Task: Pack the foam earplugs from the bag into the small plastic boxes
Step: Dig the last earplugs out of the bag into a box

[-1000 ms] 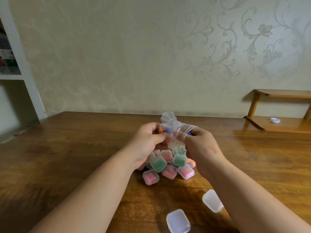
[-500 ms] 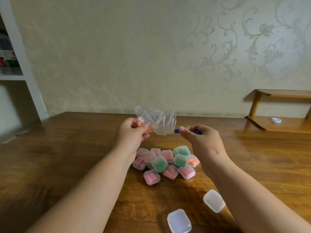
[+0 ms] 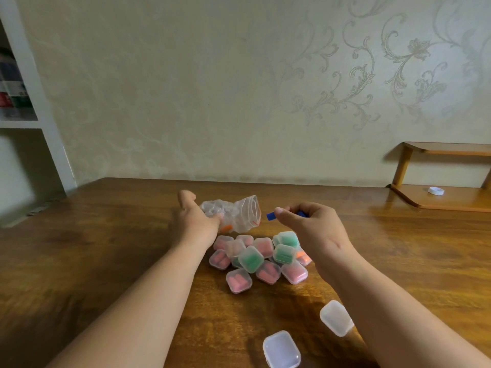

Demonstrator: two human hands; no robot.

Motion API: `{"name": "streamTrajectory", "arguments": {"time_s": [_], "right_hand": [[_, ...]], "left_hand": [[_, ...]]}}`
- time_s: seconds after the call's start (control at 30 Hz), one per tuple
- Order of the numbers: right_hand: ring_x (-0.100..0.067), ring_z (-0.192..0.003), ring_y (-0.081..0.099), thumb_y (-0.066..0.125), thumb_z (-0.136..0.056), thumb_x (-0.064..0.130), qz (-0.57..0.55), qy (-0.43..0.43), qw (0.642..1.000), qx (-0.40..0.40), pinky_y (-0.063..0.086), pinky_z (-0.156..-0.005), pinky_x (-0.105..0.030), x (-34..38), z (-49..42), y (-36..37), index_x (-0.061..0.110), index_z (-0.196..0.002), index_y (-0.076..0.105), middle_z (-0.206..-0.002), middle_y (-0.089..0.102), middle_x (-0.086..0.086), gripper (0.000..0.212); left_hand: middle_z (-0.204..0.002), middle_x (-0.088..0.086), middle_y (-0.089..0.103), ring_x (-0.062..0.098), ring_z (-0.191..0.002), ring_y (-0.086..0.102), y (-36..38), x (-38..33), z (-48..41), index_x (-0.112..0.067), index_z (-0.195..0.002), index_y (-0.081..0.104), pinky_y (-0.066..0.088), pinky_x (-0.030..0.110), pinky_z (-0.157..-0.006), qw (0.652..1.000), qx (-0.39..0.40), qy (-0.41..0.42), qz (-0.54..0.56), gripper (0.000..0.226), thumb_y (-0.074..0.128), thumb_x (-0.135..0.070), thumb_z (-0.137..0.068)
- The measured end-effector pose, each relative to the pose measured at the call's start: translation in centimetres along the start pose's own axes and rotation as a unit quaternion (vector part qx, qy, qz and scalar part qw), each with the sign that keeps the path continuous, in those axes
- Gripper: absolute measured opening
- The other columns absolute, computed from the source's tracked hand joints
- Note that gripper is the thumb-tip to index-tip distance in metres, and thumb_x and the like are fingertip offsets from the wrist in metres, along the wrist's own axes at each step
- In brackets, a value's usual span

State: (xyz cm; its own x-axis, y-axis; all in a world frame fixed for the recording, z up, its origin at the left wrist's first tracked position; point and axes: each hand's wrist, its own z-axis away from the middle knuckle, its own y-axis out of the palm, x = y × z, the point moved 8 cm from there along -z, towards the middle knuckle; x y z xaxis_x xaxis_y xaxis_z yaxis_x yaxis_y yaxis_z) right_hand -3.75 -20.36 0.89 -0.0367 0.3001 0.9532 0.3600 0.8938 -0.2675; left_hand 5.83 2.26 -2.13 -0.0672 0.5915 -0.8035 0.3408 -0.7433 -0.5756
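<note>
— Where is everything?
— Your left hand (image 3: 195, 221) grips the crumpled clear plastic bag (image 3: 236, 212) above the brown wooden worktop (image 3: 106, 235), at eleven o'clock from the heap of filled small translucent boxes (image 3: 255, 257). Your right hand (image 3: 310, 224), at one o'clock, pinches a blue foam earplug (image 3: 271, 216); whether it holds a second, I cannot tell.
— How will they handle?
— Light and squashy, I'd judge: pinch the plug mid-body, gently. The bag is limp, slippery film; hold its body, with the mouth toward three o'clock. The two empty clear square boxes (image 3: 281, 349) at five o'clock look stiff but likely to skid.
— Any writing?
— None readable; only a red line at the bag's mouth.
</note>
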Motion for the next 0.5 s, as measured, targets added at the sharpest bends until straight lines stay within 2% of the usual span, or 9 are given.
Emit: {"name": "streamTrajectory", "arguments": {"time_s": [0.1, 0.17, 0.23, 0.3, 0.43, 0.5], "right_hand": [[-0.008, -0.066, 0.052, 0.070, -0.087, 0.034, -0.009, 0.005, 1.000, 0.007, 0.042, -0.055, -0.019, 0.0, 0.1, 0.0, 0.023, -0.082, 0.069, -0.076, 0.062, 0.003, 0.012], [-0.008, -0.066, 0.052, 0.069, -0.088, 0.033, -0.023, 0.012, 1.000, 0.010, 0.040, -0.055, -0.020, 0.0, 0.1, 0.0, 0.023, -0.082, 0.069, -0.075, 0.062, 0.004, 0.012], [-0.007, -0.064, 0.049, 0.069, -0.089, 0.032, -0.035, 0.018, 0.999, 0.008, 0.037, -0.055, -0.021, -0.2, 0.1, -0.1, 0.023, -0.081, 0.070, -0.071, 0.060, 0.006, 0.012], [-0.006, -0.062, 0.048, 0.068, -0.089, 0.031, -0.039, 0.016, 0.999, 0.007, 0.036, -0.055, -0.021, -0.3, 0.0, -0.2, 0.023, -0.079, 0.070, -0.067, 0.059, 0.008, 0.014], [0.001, -0.054, 0.052, 0.067, -0.090, 0.028, -0.050, 0.016, 0.998, 0.019, 0.037, -0.051, -0.015, -0.4, -0.1, 0.0, 0.020, -0.078, 0.070, -0.060, 0.059, 0.014, 0.014], [0.001, -0.058, 0.054, 0.062, -0.093, 0.025, -0.049, 0.024, 0.998, 0.023, 0.039, -0.053, -0.015, -0.5, -0.2, 0.2, 0.019, -0.085, 0.071, -0.064, 0.058, 0.013, 0.015]], "left_hand": [[-0.115, -0.001, 0.058, 0.014, -0.092, 0.058, -1.3, -3.1, 1.4, -0.027, -0.114, 0.050, 0.042, 0.022, -0.061, 0.990, -0.042, 0.124, 0.043, 0.028, 0.067, -0.022, -0.093], [-0.100, -0.006, 0.066, 0.010, -0.086, 0.062, -0.6, -5.3, 2.9, -0.029, -0.094, 0.060, 0.049, 0.023, -0.063, 0.973, 0.020, 0.206, 0.106, 0.012, 0.068, -0.020, -0.092], [-0.094, -0.009, 0.070, 0.011, -0.088, 0.067, 0.8, -6.8, 4.5, -0.034, -0.087, 0.065, 0.059, 0.035, -0.074, 0.946, 0.115, 0.258, 0.161, 0.016, 0.072, -0.019, -0.089], [-0.093, -0.010, 0.072, 0.013, -0.092, 0.070, 1.9, -7.4, 5.6, -0.038, -0.088, 0.068, 0.061, 0.043, -0.083, 0.927, 0.174, 0.283, 0.172, 0.022, 0.077, -0.019, -0.085], [-0.089, -0.011, 0.074, 0.017, -0.092, 0.072, 2.9, -6.9, 5.5, -0.043, -0.082, 0.070, 0.060, 0.049, -0.084, 0.923, 0.201, 0.275, 0.178, 0.033, 0.082, -0.012, -0.080], [-0.088, -0.011, 0.075, 0.015, -0.091, 0.072, 2.9, -6.8, 5.4, -0.041, -0.081, 0.070, 0.060, 0.048, -0.084, 0.928, 0.196, 0.266, 0.170, 0.034, 0.081, -0.009, -0.081]]}}
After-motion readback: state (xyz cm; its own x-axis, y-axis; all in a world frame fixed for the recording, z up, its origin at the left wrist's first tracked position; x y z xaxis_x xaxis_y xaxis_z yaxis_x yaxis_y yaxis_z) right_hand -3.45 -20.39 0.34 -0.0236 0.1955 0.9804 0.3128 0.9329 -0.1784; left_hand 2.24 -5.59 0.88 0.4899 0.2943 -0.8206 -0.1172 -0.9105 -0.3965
